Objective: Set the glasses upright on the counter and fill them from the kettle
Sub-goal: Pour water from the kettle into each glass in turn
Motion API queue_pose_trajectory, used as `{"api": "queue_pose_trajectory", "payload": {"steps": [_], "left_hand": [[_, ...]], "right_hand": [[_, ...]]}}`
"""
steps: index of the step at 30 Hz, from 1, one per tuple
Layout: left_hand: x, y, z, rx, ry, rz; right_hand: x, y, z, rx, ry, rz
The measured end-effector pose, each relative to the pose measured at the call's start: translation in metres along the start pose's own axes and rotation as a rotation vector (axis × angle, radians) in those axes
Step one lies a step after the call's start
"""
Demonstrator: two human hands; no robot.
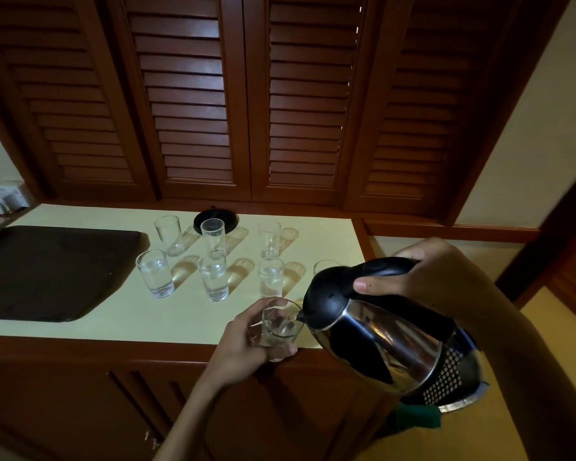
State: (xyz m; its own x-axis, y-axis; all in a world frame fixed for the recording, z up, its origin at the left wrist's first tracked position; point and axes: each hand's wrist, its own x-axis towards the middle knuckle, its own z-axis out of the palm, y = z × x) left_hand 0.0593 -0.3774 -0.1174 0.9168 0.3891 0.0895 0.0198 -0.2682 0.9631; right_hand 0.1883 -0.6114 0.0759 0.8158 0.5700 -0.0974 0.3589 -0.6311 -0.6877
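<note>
My left hand (243, 347) grips a clear glass (278, 327), holding it tilted just over the counter's front edge. My right hand (423, 281) holds the black handle of a steel kettle (376, 341), tipped left with its spout at the held glass's rim. A little water lies in that glass. On the pale counter (113, 317) stand several more glasses upright: a front row holding water (155, 274) (213, 277) (270, 277), and a back row that looks empty (168, 234) (213, 236) (270, 237). Another glass (323, 266) is partly hidden behind the kettle.
A dark tray (47, 271) lies on the counter's left part. The kettle's black round base (228, 216) sits at the back, behind the glasses. Wooden louvred doors (280, 94) rise behind the counter. A perforated metal bin (453, 384) stands on the floor to the right, below the kettle.
</note>
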Motion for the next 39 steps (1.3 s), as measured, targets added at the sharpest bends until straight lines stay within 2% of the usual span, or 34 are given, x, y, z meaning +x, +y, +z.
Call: {"api": "queue_pose_trajectory", "payload": {"steps": [17,27,35,39], "left_hand": [[-0.001,0.006,0.006,-0.011,0.000,-0.031],[0.002,0.012,0.015,0.000,-0.014,-0.034],[0.004,0.015,0.025,-0.010,-0.031,-0.047],[0.009,0.022,0.028,-0.005,-0.026,-0.044]], "right_hand": [[-0.004,0.001,-0.002,0.063,0.005,0.022],[-0.005,0.010,-0.010,0.056,-0.015,-0.042],[-0.011,0.027,-0.019,0.036,0.049,-0.092],[-0.018,0.041,-0.025,0.134,0.105,-0.051]]}}
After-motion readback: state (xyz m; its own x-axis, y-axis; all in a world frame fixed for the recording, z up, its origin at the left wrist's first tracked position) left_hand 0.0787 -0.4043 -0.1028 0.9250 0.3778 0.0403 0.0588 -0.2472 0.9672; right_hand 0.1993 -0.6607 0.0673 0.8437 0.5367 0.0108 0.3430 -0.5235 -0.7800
